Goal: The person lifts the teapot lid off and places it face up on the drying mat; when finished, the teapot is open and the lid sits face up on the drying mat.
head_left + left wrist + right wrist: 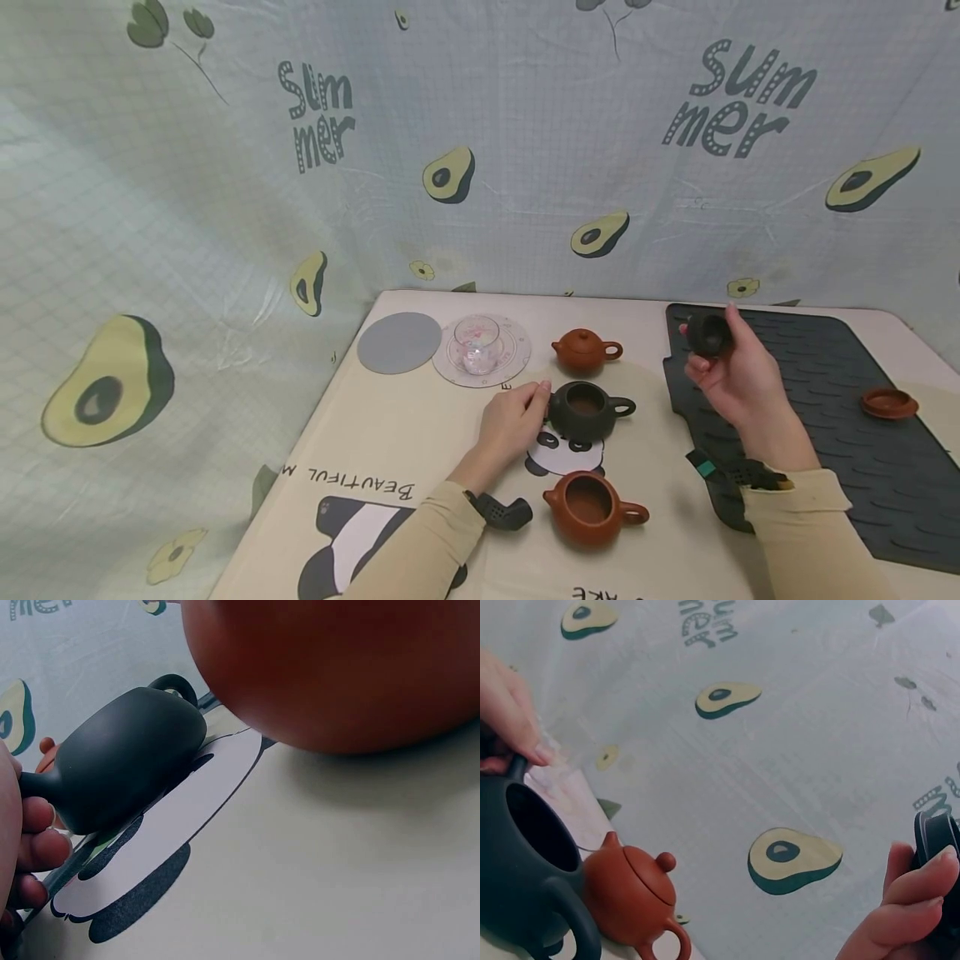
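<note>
A dark green teapot (587,410) stands lidless on the panda-print table cover, between two brown teapots. My left hand (534,402) grips its spout from the left; the left wrist view shows the pot (124,769) with my curled fingers (36,844) at the spout. My right hand (712,354) holds the dark lid (708,333) raised above the black ribbed mat (862,467). In the right wrist view the lid (939,838) sits behind my fingers (911,900), and the dark teapot (521,862) is seen open.
A lidded brown teapot (585,348) stands behind the dark one and an open brown teapot (592,507) in front. A brown lid (888,403) lies on the mat. A glass cup (477,343) on a clear coaster and a grey coaster (399,342) sit far left.
</note>
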The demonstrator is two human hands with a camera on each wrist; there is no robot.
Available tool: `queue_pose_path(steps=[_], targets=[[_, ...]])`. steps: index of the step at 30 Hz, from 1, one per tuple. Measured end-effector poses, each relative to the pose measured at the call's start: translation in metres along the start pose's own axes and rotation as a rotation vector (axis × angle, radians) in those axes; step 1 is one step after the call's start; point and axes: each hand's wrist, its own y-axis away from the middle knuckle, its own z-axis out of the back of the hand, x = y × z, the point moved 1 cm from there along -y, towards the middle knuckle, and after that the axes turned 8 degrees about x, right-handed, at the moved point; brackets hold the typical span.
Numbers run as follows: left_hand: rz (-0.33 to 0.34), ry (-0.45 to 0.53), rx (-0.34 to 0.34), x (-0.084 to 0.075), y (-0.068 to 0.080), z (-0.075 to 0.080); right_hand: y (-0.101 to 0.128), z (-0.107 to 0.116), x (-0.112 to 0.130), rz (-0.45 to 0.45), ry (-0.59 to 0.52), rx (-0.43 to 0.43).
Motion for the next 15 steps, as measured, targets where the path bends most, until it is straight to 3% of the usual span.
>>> queue_pose_path(steps=[15], targets=[[0.006, -0.020, 0.001, -0.002, 0.000, 0.001, 0.003, 0.017, 0.009, 0.032, 0.008, -0.057]])
